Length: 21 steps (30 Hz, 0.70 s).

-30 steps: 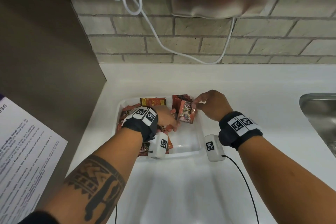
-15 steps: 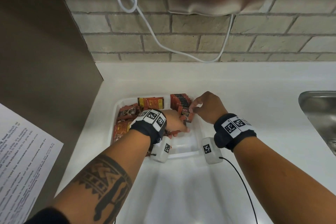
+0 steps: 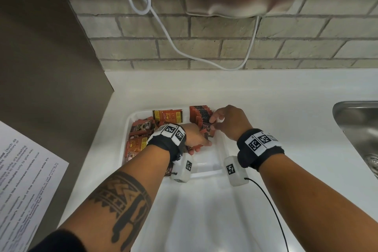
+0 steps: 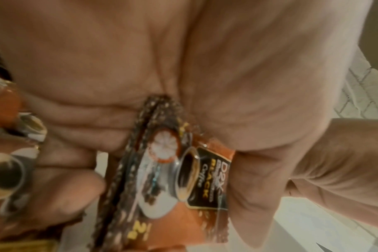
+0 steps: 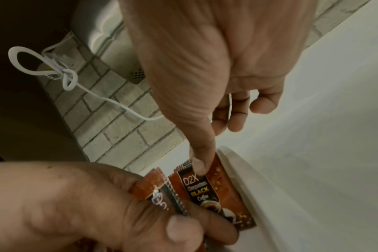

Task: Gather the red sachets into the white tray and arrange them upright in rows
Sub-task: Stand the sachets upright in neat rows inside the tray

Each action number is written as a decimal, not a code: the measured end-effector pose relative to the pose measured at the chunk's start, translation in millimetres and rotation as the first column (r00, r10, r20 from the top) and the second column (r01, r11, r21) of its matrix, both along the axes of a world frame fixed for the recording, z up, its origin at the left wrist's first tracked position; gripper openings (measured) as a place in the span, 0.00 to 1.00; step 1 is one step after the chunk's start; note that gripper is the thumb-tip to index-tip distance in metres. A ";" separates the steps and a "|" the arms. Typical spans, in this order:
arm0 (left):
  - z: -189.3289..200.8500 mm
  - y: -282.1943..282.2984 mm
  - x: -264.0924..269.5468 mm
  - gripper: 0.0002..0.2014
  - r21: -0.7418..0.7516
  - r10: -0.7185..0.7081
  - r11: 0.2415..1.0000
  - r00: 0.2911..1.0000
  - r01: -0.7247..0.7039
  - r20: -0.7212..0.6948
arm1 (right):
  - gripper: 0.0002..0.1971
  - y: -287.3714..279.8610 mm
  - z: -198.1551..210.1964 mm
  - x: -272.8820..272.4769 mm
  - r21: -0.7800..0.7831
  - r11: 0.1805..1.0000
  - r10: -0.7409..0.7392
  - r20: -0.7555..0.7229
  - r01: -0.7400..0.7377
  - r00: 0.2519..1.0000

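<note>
Left hand (image 3: 196, 137) and right hand (image 3: 231, 122) pinch seemingly upright sachets (image 3: 206, 129) in tray (image 3: 206, 173).

You stand in kitchen. White counter (image 3: 266, 98), shiny steel sink (image 3: 356, 120) at your right, grey brick wall (image 3: 204, 49) behind. Printed white paper sheet (image 3: 24, 180) at your left says "microwave". Red coffee sachets (image 3: 200, 114) in white plastic tray (image 3: 206, 174).

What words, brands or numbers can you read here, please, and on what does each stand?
"D2X": front sachet, pinched by the right hand.
"BLACK": same sachet.
"Coffee": same sachet; the line above "BLACK" is blurred.
All three again: sachet bundle in the left hand.
Printed sheet: too blurred.
Wrist bands: codes, no words.
</note>
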State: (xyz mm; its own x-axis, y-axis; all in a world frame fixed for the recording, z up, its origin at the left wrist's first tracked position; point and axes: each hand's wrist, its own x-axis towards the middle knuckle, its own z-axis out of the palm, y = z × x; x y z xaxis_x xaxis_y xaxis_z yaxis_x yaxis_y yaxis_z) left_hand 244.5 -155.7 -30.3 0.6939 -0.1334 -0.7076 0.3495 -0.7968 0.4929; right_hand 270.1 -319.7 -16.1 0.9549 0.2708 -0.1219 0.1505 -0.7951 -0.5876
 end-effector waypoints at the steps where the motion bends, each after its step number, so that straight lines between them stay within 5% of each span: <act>1: 0.1 -0.3 -0.1 0.20 -0.001 0.003 1.000 1.000 -0.003 0.000 | 0.05 -0.4 0.3 -0.2 0.004 1.000 0.000 -0.001 0.000 1.000; 16: 7.0 -0.4 -3.7 0.16 -0.074 0.042 0.996 0.999 -0.045 -0.032 | 0.04 -3.9 3.7 0.0 0.089 0.996 -0.032 0.036 0.028 0.999; 21: 13.5 15.9 -6.7 0.15 -0.308 0.176 0.934 0.983 -0.183 -0.051 | 0.02 -6.7 10.3 0.4 0.166 0.986 -0.031 0.024 0.026 0.999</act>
